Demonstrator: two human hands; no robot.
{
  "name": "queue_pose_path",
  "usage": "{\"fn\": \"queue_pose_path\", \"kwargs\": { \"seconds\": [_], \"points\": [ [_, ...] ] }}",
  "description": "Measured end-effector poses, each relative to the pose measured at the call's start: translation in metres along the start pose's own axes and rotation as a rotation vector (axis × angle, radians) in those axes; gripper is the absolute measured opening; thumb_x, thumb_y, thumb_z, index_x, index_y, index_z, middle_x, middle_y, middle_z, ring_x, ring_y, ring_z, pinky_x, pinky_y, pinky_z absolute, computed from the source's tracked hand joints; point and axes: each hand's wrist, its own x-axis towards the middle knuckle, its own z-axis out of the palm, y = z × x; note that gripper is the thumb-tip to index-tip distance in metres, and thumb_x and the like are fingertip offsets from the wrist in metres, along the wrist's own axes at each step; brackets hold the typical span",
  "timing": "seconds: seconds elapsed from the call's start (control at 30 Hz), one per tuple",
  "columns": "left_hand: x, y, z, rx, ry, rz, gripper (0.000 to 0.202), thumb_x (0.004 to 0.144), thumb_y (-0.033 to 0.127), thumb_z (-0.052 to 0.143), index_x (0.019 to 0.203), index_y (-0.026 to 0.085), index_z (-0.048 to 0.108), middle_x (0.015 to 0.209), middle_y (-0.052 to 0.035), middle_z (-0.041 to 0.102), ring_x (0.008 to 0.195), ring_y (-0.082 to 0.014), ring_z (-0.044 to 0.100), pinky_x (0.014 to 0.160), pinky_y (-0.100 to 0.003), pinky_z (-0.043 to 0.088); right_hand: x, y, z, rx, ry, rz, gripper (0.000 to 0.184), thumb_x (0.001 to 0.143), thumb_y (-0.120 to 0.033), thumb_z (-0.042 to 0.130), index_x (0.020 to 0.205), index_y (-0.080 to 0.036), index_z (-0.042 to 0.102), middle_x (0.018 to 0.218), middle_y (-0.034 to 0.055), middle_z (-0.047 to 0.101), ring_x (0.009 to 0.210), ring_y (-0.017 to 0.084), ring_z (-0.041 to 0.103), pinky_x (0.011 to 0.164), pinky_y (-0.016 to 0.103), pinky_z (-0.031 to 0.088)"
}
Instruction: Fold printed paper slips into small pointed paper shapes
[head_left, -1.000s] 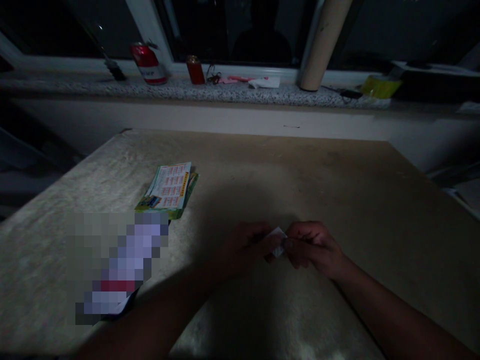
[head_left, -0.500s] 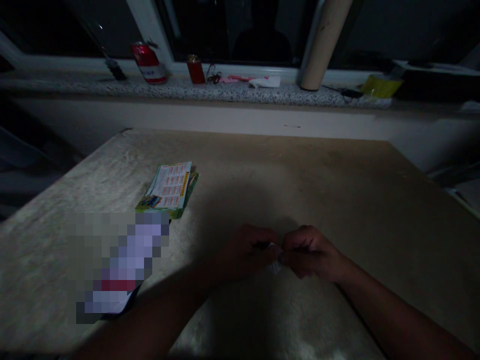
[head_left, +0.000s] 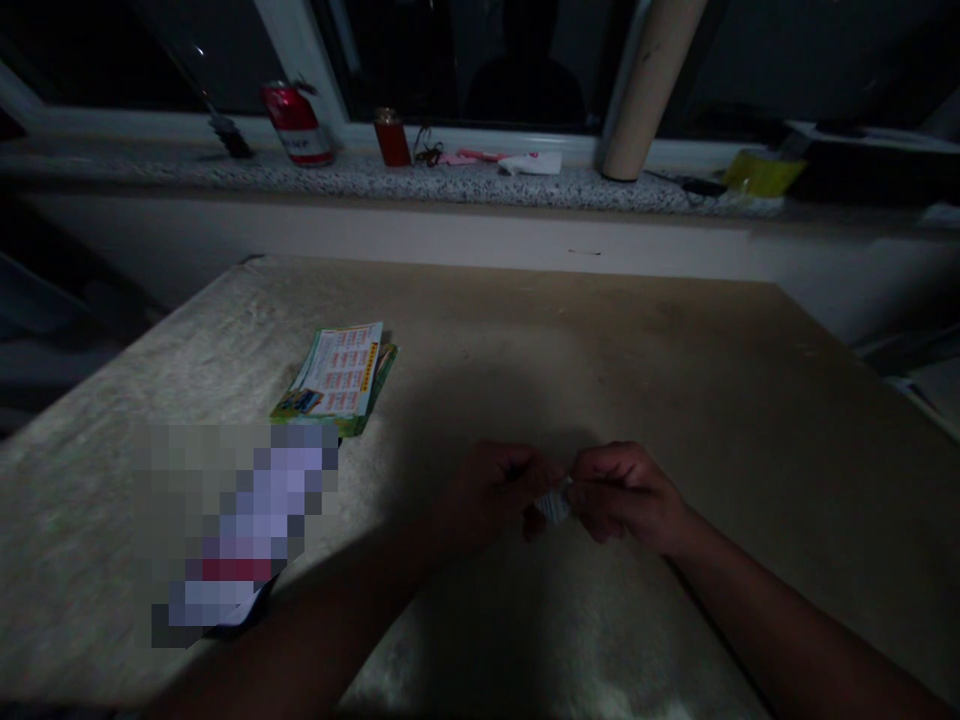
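Close together over the front middle of the table (head_left: 675, 380), my two hands pinch a small striped piece of paper (head_left: 554, 506). My left hand (head_left: 499, 492) is closed on its left side, with the thumb and fingertips at its upper edge. On the other side my right hand (head_left: 628, 495) grips the paper's right edge with its fingers curled in. The piece is pale with dark stripes, partly covered by fingers, and dim light blurs its detail. A stack of printed cards (head_left: 341, 375) lies to the left, apart from both hands.
A pixelated flat object (head_left: 262, 520) lies beside my left forearm. Along the granite sill (head_left: 465, 188) stand a red can (head_left: 296, 125), a small red jar (head_left: 391, 138), paper scraps (head_left: 531, 163), a cardboard tube (head_left: 651, 90) and a yellow item (head_left: 763, 173).
Both hands have risen slightly on the table. The left fingers have shifted, and more of the striped paper shows between the hands.
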Motion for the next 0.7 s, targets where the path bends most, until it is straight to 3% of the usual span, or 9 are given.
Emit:
{"fn": "queue_pose_path", "kwargs": {
  "seconds": [0.1, 0.23, 0.33, 0.53, 0.7],
  "points": [
    [-0.0001, 0.0000, -0.0022, -0.017, -0.083, 0.008, 0.054, 0.092, 0.060, 0.052, 0.066, 0.013, 0.060, 0.053, 0.0007, 0.055, 0.046, -0.0083, 0.049, 0.045, -0.020, 0.037, 0.0010, 0.0010, -0.0002, 0.038, 0.036, 0.013, 0.032, 0.081, -0.042, 0.074, 0.067, -0.016, 0.063, 0.041, -0.0041, 0.055, 0.032, 0.005, 0.035, 0.035, 0.019, 0.024],
    [-0.0016, 0.0007, -0.0026, 0.054, -0.031, 0.006, 0.054, 0.092, 0.059, 0.053, 0.064, 0.014, 0.059, 0.048, 0.0043, 0.046, 0.041, -0.0060, 0.039, 0.042, -0.019, 0.029, 0.0030, 0.0013, 0.0011, 0.081, 0.063, 0.011, 0.033, 0.079, -0.043, 0.075, 0.066, -0.016, 0.060, 0.039, -0.0046, 0.053, 0.031, 0.006, 0.036, 0.034, 0.019, 0.025],
    [-0.0009, -0.0005, -0.0012, -0.021, -0.033, -0.007, 0.052, 0.091, 0.059, 0.054, 0.067, 0.014, 0.060, 0.050, 0.0031, 0.050, 0.043, -0.0070, 0.043, 0.044, -0.019, 0.032, 0.0035, 0.0003, 0.0022, 0.082, 0.060, 0.000, 0.034, 0.081, -0.044, 0.073, 0.066, -0.016, 0.059, 0.040, -0.0041, 0.054, 0.030, 0.006, 0.037, 0.034, 0.019, 0.025],
    [0.0007, -0.0026, -0.0017, -0.134, -0.152, -0.006, 0.044, 0.087, 0.052, 0.065, 0.066, 0.014, 0.060, 0.055, -0.0001, 0.059, 0.049, -0.0094, 0.053, 0.049, -0.020, 0.041, 0.0015, -0.0031, 0.0066, 0.040, 0.101, -0.072, 0.036, 0.085, -0.045, 0.071, 0.067, -0.016, 0.059, 0.040, -0.0053, 0.052, 0.031, 0.006, 0.037, 0.035, 0.018, 0.028],
    [0.0002, -0.0015, 0.0003, -0.212, -0.080, 0.002, 0.041, 0.085, 0.049, 0.069, 0.065, 0.013, 0.063, 0.053, 0.0002, 0.059, 0.047, -0.0094, 0.053, 0.049, -0.021, 0.042, 0.0020, -0.0028, 0.0077, 0.051, 0.109, -0.110, 0.033, 0.086, -0.044, 0.071, 0.069, -0.017, 0.060, 0.040, -0.0063, 0.050, 0.032, 0.007, 0.040, 0.037, 0.020, 0.031]
  ]
}}
